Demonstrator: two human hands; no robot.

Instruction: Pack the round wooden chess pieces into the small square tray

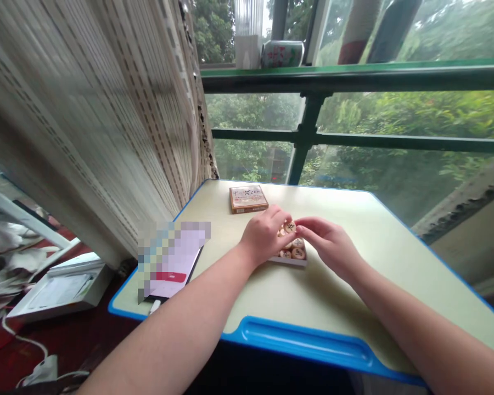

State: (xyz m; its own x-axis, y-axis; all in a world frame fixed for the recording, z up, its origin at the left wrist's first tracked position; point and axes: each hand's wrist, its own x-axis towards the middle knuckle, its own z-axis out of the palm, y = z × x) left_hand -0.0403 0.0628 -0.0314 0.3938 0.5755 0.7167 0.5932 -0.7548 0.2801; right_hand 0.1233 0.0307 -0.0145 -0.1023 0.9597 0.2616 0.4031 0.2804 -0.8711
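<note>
A small shallow box (pixel 288 261) of round wooden Chinese chess pieces (pixel 298 253) lies on the table in front of me. One Chinese chess piece (pixel 290 226) with a dark character sits higher than the others, between my two hands. My left hand (pixel 263 233) reaches over the box from the left, its thumb and fingers closed around that piece and covering much of the box. From the right, the thumb and forefinger of my right hand (pixel 329 238) pinch at the same piece's edge.
A box lid (pixel 249 198) with dark characters lies behind my left hand. To the left is a partly blurred tablet (pixel 175 269) with a white cable plug (pixel 155 307). The table (pixel 354 214) has a blue edge and a front tray groove (pixel 307 341). Curtain and window stand beyond.
</note>
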